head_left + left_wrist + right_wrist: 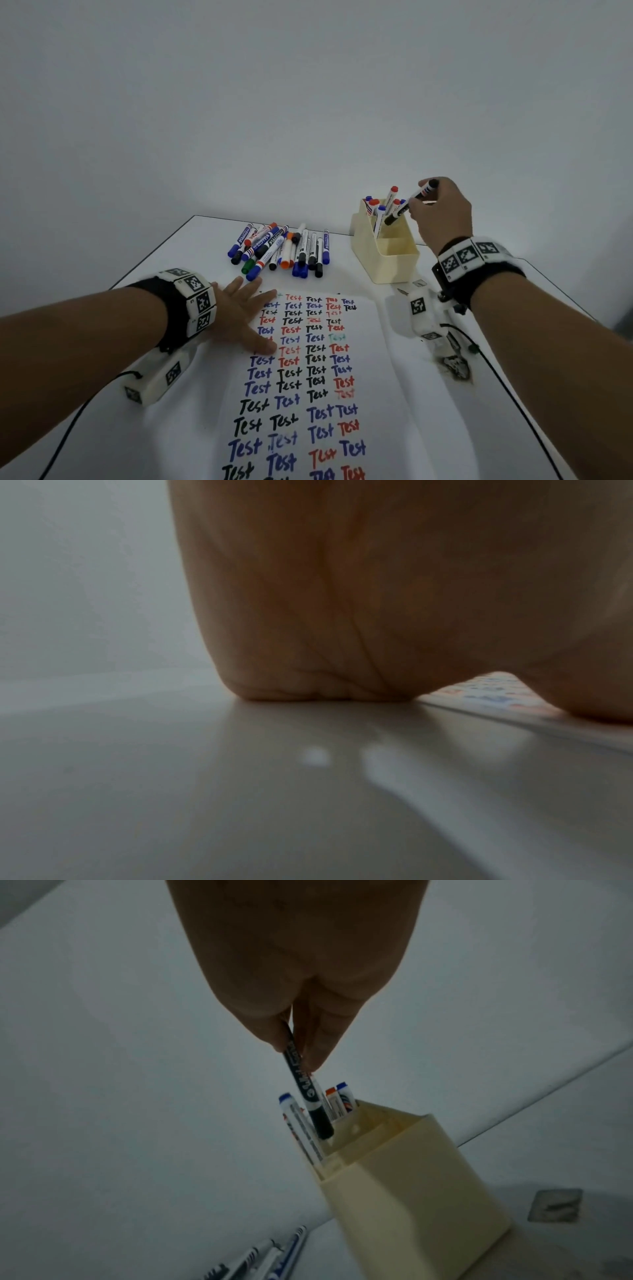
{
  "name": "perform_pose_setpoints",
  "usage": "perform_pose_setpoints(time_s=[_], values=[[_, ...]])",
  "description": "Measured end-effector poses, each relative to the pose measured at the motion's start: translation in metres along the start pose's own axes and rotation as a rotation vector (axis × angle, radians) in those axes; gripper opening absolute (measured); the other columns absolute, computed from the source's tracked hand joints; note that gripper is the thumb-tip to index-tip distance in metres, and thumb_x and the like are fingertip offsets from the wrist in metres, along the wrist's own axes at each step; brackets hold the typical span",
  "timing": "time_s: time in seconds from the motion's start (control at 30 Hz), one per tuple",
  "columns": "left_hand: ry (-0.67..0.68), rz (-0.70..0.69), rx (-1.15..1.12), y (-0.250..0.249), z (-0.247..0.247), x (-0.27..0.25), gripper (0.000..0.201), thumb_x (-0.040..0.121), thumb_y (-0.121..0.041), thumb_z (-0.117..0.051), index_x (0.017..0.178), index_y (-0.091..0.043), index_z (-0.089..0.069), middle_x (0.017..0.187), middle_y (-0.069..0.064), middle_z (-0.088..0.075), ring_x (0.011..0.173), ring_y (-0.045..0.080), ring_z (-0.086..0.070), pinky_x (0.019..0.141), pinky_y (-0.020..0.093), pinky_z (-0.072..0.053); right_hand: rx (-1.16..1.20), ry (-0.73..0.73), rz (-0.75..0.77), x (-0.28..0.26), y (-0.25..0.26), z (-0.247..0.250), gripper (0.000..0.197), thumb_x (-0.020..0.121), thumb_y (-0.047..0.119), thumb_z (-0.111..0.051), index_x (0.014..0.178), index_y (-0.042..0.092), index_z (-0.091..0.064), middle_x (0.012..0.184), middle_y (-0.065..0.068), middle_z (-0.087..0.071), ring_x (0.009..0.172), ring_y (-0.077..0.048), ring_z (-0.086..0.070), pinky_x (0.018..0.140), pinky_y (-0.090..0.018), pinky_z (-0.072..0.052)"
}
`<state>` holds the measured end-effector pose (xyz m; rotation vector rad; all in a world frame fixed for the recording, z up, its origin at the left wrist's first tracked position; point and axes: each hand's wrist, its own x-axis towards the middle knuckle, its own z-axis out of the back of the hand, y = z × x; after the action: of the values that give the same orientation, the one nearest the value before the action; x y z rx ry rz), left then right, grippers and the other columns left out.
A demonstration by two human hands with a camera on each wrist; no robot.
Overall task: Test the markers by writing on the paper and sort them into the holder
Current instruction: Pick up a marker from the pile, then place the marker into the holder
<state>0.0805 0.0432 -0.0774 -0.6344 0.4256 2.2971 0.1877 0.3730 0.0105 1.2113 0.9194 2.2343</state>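
My right hand (pixel 440 212) pinches a black marker (pixel 407 204) and holds it tilted, cap end down, over the back compartment of the cream holder (pixel 387 263). In the right wrist view the black marker (pixel 310 1096) hangs from my fingertips (pixel 316 1047) with its lower end at the holder's (pixel 411 1177) rim, beside red and blue markers (pixel 337 1102) standing inside. My left hand (pixel 239 315) lies flat, fingers spread, on the upper left of the paper (pixel 308 377), which is covered with rows of the word "Test". In the left wrist view only the palm (pixel 377 601) on the table shows.
A pile of loose markers (pixel 281 251) in blue, black, red, orange and green lies on the white table (pixel 191 428) behind the paper, left of the holder. The holder's front compartments look empty. The table's far edge runs just behind the holder.
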Motion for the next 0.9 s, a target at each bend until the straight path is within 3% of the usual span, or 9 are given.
perform_pose_setpoints(time_s=[0.1, 0.2, 0.47, 0.6, 0.77, 0.83, 0.9], values=[[0.001, -0.003, -0.011, 0.000, 0.001, -0.001, 0.129, 0.056, -0.101, -0.041, 0.151, -0.043, 0.024, 0.161, -0.006, 0.033, 0.151, 0.024, 0.022, 0.121, 0.059, 0.003, -0.123, 0.075, 0.015, 0.003, 0.004, -0.016, 0.028, 0.099, 0.015, -0.061, 0.126, 0.015, -0.060, 0.114, 0.001, -0.066, 0.103, -0.018, -0.064, 0.083, -0.026, -0.046], [0.004, -0.003, -0.013, -0.001, 0.002, -0.002, 0.127, 0.059, -0.099, -0.043, 0.152, -0.042, 0.023, 0.161, -0.006, 0.032, 0.151, 0.024, 0.022, 0.121, 0.059, 0.004, -0.165, 0.162, -0.024, 0.005, 0.006, -0.028, 0.034, 0.101, 0.018, -0.058, 0.135, 0.019, -0.055, 0.118, -0.003, -0.067, 0.096, -0.020, -0.063, 0.077, -0.028, -0.046], [0.014, -0.010, -0.020, -0.001, 0.002, -0.003, 0.128, 0.058, -0.098, -0.044, 0.151, -0.042, 0.024, 0.161, -0.005, 0.032, 0.151, 0.025, 0.022, 0.121, 0.059, 0.004, -0.303, 0.301, -0.125, 0.003, -0.007, -0.042, 0.038, 0.101, 0.022, -0.057, 0.138, 0.017, -0.052, 0.124, -0.008, -0.066, 0.105, -0.027, -0.063, 0.084, -0.034, -0.049], [0.013, -0.009, -0.018, -0.001, 0.003, -0.002, 0.131, 0.053, -0.099, -0.042, 0.151, -0.042, 0.024, 0.161, -0.005, 0.032, 0.151, 0.025, 0.023, 0.121, 0.059, 0.004, -0.304, 0.376, -0.202, -0.008, -0.014, -0.040, 0.054, 0.098, 0.027, -0.062, 0.149, 0.020, -0.043, 0.133, -0.009, -0.064, 0.118, -0.029, -0.059, 0.091, -0.035, -0.048], [0.010, -0.015, -0.022, -0.001, 0.002, -0.003, 0.130, 0.055, -0.098, -0.042, 0.151, -0.042, 0.024, 0.161, -0.005, 0.032, 0.151, 0.025, 0.022, 0.121, 0.058, 0.004, -0.242, 0.133, -0.097, -0.036, -0.003, -0.031, 0.060, 0.091, 0.028, -0.067, 0.146, 0.022, -0.043, 0.139, -0.006, -0.052, 0.132, -0.031, -0.041, 0.107, -0.050, -0.041], [0.007, -0.016, -0.017, -0.001, 0.003, -0.004, 0.130, 0.054, -0.098, -0.041, 0.151, -0.042, 0.024, 0.161, -0.005, 0.032, 0.151, 0.025, 0.021, 0.121, 0.058, 0.004, -0.067, 0.076, -0.106, -0.051, 0.008, -0.028, 0.055, 0.090, 0.027, -0.069, 0.140, 0.023, -0.047, 0.134, 0.000, -0.053, 0.128, -0.024, -0.045, 0.109, -0.047, -0.041], [0.002, -0.016, -0.009, -0.001, 0.002, -0.004, 0.130, 0.053, -0.099, -0.039, 0.152, -0.042, 0.024, 0.161, -0.004, 0.032, 0.151, 0.026, 0.021, 0.122, 0.058, 0.003, 0.188, 0.092, -0.234, -0.068, 0.020, -0.027, 0.048, 0.089, 0.026, -0.072, 0.133, 0.025, -0.052, 0.128, 0.004, -0.057, 0.120, -0.018, -0.055, 0.105, -0.045, -0.049]])
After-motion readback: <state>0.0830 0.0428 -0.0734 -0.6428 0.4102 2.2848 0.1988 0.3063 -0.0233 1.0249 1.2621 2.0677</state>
